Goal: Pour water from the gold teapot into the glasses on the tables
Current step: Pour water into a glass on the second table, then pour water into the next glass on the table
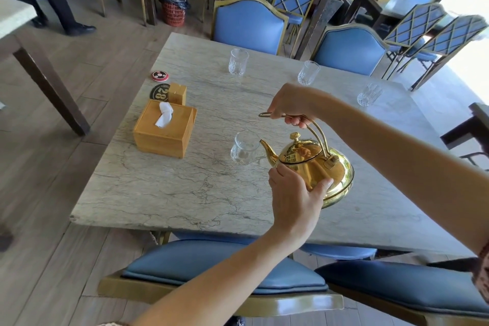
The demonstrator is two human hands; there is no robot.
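Observation:
The gold teapot (315,164) hangs just above the marble table (185,193), tilted a little to the left. My right hand (291,104) grips its arched handle from above. Cupped against the pot's near side, my left hand (293,198) steadies it. The spout tip sits at the rim of a clear glass (243,148) standing right beside it. I cannot tell whether water is flowing. Three more glasses stand along the far side: one at the left (238,61), one in the middle (308,73), one at the right (369,94).
A wooden tissue box (164,128), a small wooden holder (176,93), a number plate and a round red call button (160,75) sit at the table's left. Blue chairs (248,24) surround it. A person's legs (53,0) and a red bin (173,8) are at the back left.

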